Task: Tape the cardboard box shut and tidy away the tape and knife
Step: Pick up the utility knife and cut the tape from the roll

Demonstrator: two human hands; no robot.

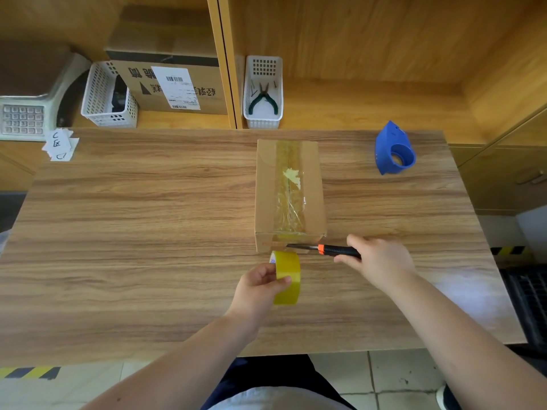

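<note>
A small cardboard box (268, 184) lies on the wooden table (133, 232), its flaps closed under a strip of clear yellowish tape along the top seam. My left hand (260, 288) holds a yellow tape roll (287, 278) on edge just in front of the box's near face. My right hand (379, 258) grips a black and orange utility knife (331, 250). Its blade is extended and points left, lying against the tape at the bottom of the box's near face, just above the roll.
A blue tape dispenser (395, 149) stands at the table's back right. On the shelf behind are a white basket (263, 93) with green pliers, another white basket (108, 96), a large printed carton (174, 84), a scale (26, 113) and paper slips (60, 145).
</note>
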